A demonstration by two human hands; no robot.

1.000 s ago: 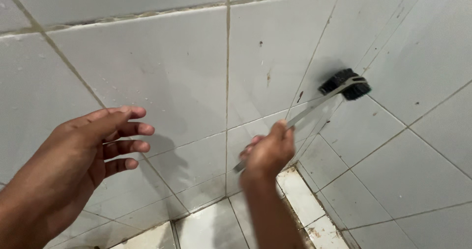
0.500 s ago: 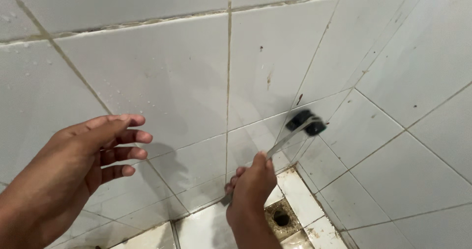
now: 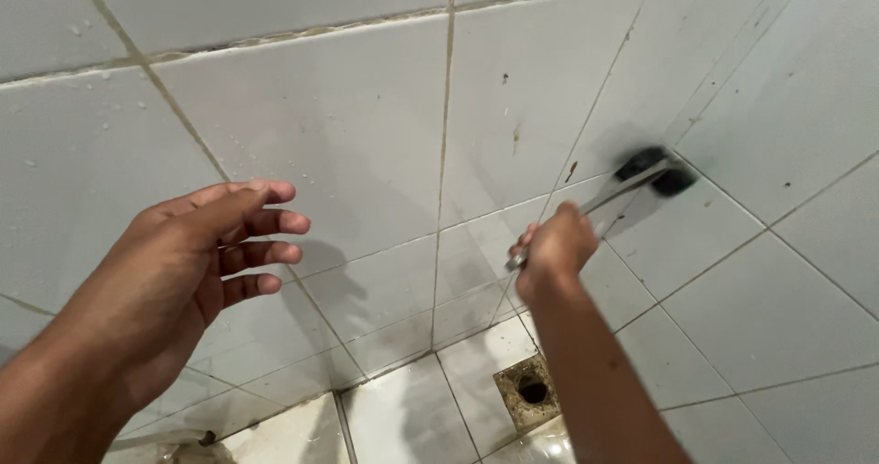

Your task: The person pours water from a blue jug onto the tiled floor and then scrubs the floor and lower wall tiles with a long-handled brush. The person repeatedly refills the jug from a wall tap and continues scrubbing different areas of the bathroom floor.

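Observation:
My right hand point(image 3: 554, 244) grips the pale handle of a scrub brush point(image 3: 656, 173). Its black bristle head presses against the white wall tiles point(image 3: 348, 134) near the corner joint, up and to the right of the hand. My left hand point(image 3: 197, 253) hovers in the air at the left with its fingers spread, holding nothing and a little short of the wall.
White tiled walls with stained grout lines and small dark specks meet in a corner. Below, the wet tiled floor has a square floor drain point(image 3: 531, 389) with a dark hole, just left of my right forearm.
The brush head has swept from low near the floor corner back up and to the right along the wall. My right hand rose with it. The left hand shifted slightly up.

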